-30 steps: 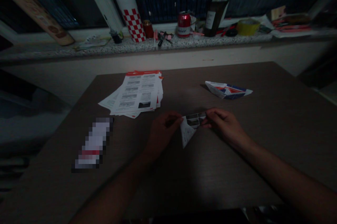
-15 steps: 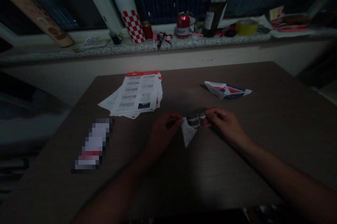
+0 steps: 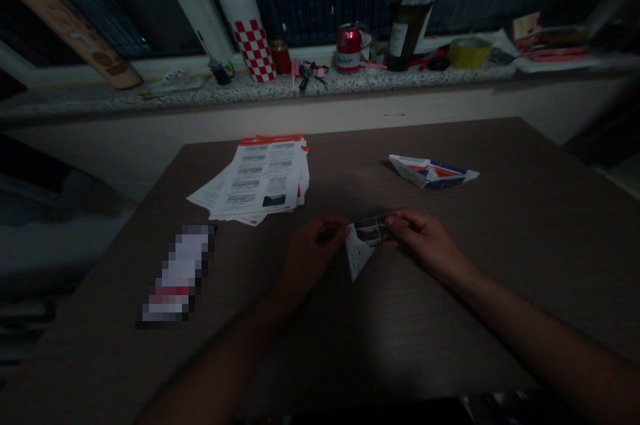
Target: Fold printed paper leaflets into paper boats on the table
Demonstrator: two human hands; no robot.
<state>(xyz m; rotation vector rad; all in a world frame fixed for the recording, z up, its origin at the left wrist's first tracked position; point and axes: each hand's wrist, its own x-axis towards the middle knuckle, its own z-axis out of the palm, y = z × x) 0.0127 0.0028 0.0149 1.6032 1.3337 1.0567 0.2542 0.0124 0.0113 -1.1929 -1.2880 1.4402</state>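
Note:
A small folded paper piece (image 3: 361,248), white with dark print and pointed toward me, lies on the dark wooden table (image 3: 450,318). My left hand (image 3: 310,258) pinches its left corner with the fingers closed. My right hand (image 3: 425,242) pinches its right top edge, fingers curled. Both hands rest low on the table near its middle.
A stack of printed leaflets (image 3: 263,178) lies at the back left. A finished folded paper shape (image 3: 433,170) lies at the back right. A blurred flat object (image 3: 177,275) lies at the left. The stone sill behind holds a checked bottle (image 3: 245,12), a red can (image 3: 349,46), a dark bottle (image 3: 407,25) and a tape roll (image 3: 469,50).
My right hand has slid slightly down and left along the paper's top edge. The left hand and the paper stay almost where they were.

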